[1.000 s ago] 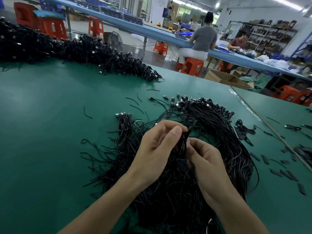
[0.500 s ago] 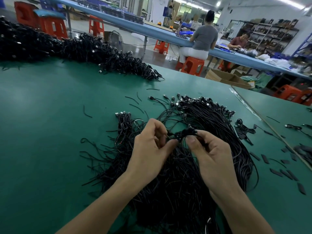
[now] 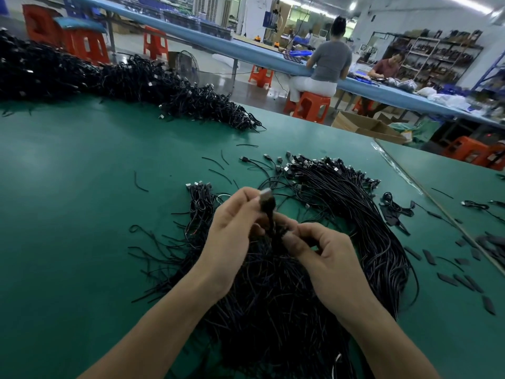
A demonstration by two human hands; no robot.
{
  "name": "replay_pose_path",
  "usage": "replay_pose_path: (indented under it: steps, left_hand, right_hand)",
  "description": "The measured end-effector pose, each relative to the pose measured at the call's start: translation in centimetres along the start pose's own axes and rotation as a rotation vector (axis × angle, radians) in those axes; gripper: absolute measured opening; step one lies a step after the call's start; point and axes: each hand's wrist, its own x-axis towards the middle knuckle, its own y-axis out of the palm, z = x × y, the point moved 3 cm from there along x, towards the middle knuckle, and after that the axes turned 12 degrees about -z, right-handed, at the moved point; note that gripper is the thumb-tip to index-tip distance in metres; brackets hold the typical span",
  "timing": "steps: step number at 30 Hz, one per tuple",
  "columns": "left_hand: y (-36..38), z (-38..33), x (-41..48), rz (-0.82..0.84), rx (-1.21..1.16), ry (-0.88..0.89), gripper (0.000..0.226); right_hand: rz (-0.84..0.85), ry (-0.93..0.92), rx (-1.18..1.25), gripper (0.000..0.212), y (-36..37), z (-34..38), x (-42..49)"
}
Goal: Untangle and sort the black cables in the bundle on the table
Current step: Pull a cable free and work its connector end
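Pinching a cable plug [image 3: 266, 199] with the left hand [image 3: 232, 233], pinching its cord [image 3: 272, 221] below with the right hand [image 3: 328, 257], above the bundle [image 3: 273, 310] on the table [image 3: 68, 214]. Judging sorting as barely started, with most of it tangled.

Cable bundle [image 3: 314, 242] mid-table [image 3: 68, 201], larger pile [image 3: 123, 80] behind-left, scattered strips [image 3: 451, 269] to its right.

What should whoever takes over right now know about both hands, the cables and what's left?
Left hand pinches the plug end of a black cable, raised above the bundle. Right hand pinches the same cable lower down.
The bundle lies on the green table under both hands.
Done: a small bunch with plugs lined up lies left of the hands.
Left: free this cable, then the rest of the tangle.
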Motion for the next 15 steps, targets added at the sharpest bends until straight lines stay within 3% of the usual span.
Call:
replay_pose_path:
  steps: [4, 7, 11, 15]
  left_hand:
    - [0.0, 0.2, -0.2, 0.058, 0.270, 0.156, 0.026]
    - [-0.4, 1.0, -0.1, 0.014, 0.487, 0.138, 0.039]
    - [-0.3, 1.6, -0.2, -0.036, 0.496, 0.045, 0.031]
    - [0.0, 1.4, -0.1, -0.017, 0.302, -0.024, 0.015]
  right_hand:
    - [-0.028, 0.048, 0.119, 0.018, -0.3, -0.1, 0.4]
    - [-0.092, 0.020, 0.120, 0.017, -0.7, -0.2, 0.7]
    - [-0.076, -0.033, 0.118, 0.012, -0.6, 0.2, 0.5]
    - [-0.052, -0.010, 0.161, 0.017, -0.1, 0.5, 0.1]
